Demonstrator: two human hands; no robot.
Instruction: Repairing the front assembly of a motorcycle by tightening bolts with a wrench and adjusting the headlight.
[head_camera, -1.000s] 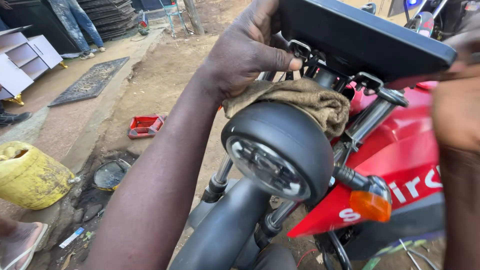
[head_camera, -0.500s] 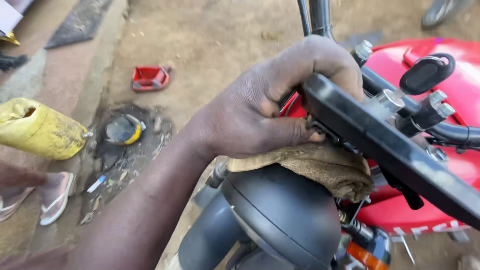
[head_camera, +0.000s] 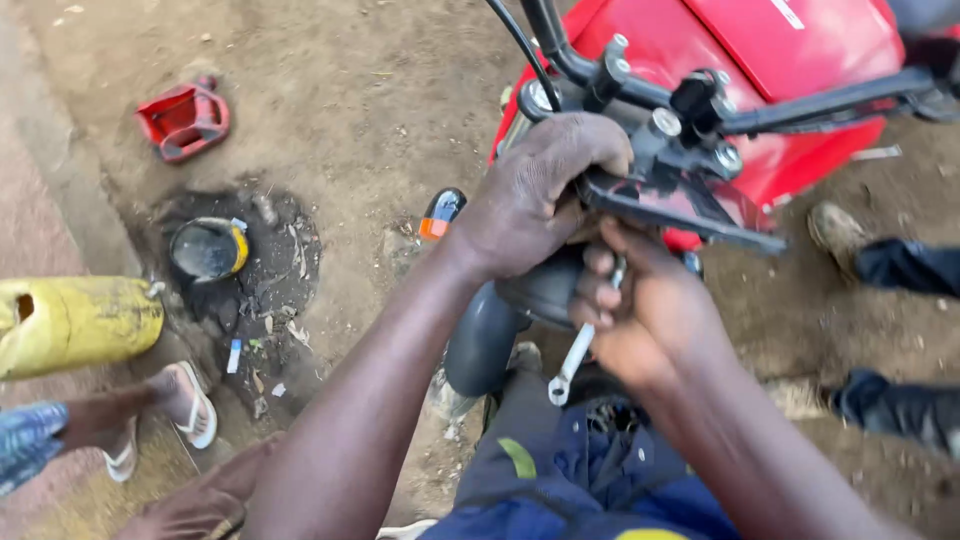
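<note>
A red motorcycle (head_camera: 790, 60) stands in front of me, seen from above its handlebar (head_camera: 700, 100). My left hand (head_camera: 530, 195) grips the black flat bracket (head_camera: 680, 205) below the handlebar clamp, above the black headlight (head_camera: 540, 290). My right hand (head_camera: 650, 310) sits just under the bracket and holds a silver spanner (head_camera: 572, 358) that points down. The black front mudguard (head_camera: 480, 340) shows below my left wrist. The spanner's upper end is hidden in my fingers.
On the dirt at left lie a red plastic container (head_camera: 185, 118), a dark oily patch with a black and yellow bowl (head_camera: 208, 248), and a yellow jerrycan (head_camera: 75, 322). Another person's sandalled foot (head_camera: 185, 402) is bottom left; another person's shoes (head_camera: 835, 228) stand at right.
The view has tilted down over the handlebar. My right hand has come in with a spanner under the bracket. The brown rag on the headlight is no longer seen.
</note>
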